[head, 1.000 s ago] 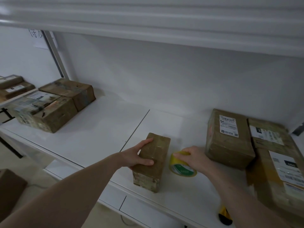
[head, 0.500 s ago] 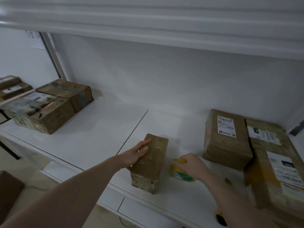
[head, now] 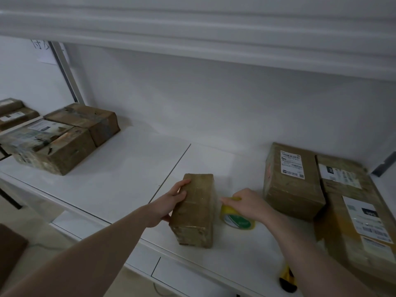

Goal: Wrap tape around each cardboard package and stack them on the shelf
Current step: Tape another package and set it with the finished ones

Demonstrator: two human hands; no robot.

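A small brown cardboard package [head: 196,209] lies lengthwise on the white shelf [head: 120,181], near its front edge. My left hand [head: 171,202] rests against the package's left side, fingers along the upper edge. Just right of the package sits a yellow tape roll [head: 236,218] with a green and white core. My right hand [head: 246,203] grips the roll from above. A clear strip of tape runs from the roll to the package's right side.
Two labelled packages [head: 293,181] [head: 355,215] lie at the right of the shelf. Several taped packages [head: 62,136] sit at the far left. A yellow and black cutter [head: 288,279] lies at the front edge. An upper shelf [head: 192,39] hangs overhead.
My left thumb has come off the package's top and the hand now lies along its left side. My right hand with the tape roll has drawn slightly nearer.
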